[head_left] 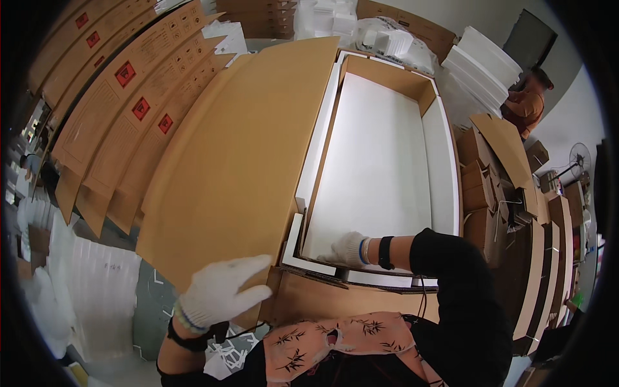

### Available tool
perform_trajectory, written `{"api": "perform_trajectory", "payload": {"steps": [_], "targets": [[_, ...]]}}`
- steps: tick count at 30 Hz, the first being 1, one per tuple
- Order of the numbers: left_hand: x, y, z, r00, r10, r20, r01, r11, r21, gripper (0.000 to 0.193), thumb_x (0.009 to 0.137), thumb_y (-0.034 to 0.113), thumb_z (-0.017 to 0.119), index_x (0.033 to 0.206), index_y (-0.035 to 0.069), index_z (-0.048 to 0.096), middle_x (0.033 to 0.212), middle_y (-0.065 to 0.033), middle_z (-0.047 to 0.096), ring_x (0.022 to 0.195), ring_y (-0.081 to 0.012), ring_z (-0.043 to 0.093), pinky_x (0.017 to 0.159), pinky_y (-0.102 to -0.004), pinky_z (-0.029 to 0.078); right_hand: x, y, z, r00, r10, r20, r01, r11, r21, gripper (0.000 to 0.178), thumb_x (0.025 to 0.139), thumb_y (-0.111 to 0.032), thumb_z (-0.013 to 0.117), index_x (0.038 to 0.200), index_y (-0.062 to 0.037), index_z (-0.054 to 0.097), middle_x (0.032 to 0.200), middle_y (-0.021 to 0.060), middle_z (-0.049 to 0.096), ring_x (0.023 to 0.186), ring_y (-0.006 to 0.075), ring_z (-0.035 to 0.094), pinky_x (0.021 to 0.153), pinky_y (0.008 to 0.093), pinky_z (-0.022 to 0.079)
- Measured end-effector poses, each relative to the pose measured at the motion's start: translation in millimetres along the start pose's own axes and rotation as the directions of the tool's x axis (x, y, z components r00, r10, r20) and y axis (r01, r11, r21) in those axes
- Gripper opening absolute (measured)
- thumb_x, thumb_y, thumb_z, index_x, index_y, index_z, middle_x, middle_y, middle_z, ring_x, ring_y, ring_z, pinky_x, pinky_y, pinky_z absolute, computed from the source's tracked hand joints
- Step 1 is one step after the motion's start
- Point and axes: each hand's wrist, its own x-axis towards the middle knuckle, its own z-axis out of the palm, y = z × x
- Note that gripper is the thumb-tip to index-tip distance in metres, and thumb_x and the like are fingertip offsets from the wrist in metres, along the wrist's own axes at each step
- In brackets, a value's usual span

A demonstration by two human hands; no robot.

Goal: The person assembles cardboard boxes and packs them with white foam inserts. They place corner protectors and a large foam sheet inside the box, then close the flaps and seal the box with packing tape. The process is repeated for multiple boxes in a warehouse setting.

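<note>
A long cardboard box (380, 74) stands open before me, with white foam strips (442, 161) along its walls and a smooth white panel (377, 148) inside. My right hand (350, 249), in a white knitted glove, reaches into the near end of the box. Its fingers stretch leftward, low against the white panel near the front-left corner; the fingertips are hard to make out. My left hand (225, 287), gloved too, is at the near edge of the wide brown flap (238, 148). Its fingers are extended and the thumb stands apart, with nothing held.
Printed cardboard sheets (122, 122) lean in rows at the left. White foam stacks (97, 290) stand below them, and foam scraps (232, 355) lie beneath my left arm. Folded cartons (483, 193) line the right side. A person (527, 103) is at the far right, near a fan (579, 156).
</note>
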Motion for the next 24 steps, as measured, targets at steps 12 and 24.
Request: {"api": "perform_trajectory", "payload": {"steps": [12, 24], "targets": [[-164.4, -146.8, 100.2, 0.38, -0.895, -0.233, 0.763, 0.446, -0.468, 0.048, 0.091, 0.035, 0.064, 0.123, -0.001, 0.064, 0.11, -0.0188, 0.071, 0.108, -0.0319, 0.067, 0.097, -0.0409, 0.049, -74.0, 109.1, 106.8, 0.878, 0.007, 0.479, 0.021, 0.998, -0.052, 0.027, 0.082, -0.019, 0.064, 0.105, -0.0103, 0.076, 0.097, 0.0139, 0.075, 0.086, 0.0331, 0.071, 0.076, 0.0458, 0.055], [-118.5, -163.6, 139.1, 0.566, -0.752, -0.337, -0.456, 0.055, -0.888, 0.038, 0.099, 0.01, 0.058, 0.135, 0.0, 0.052, 0.128, -0.0145, 0.061, 0.115, -0.0309, 0.064, 0.095, -0.0459, 0.056, -181.6, 148.0, 55.8, 0.53, 0.561, -0.636, -0.641, 0.756, 0.132, 0.081, 0.071, -0.034, 0.081, 0.14, -0.004, 0.051, 0.13, 0.0205, 0.062, 0.115, 0.0381, 0.061, 0.101, 0.0466, 0.048]]}}
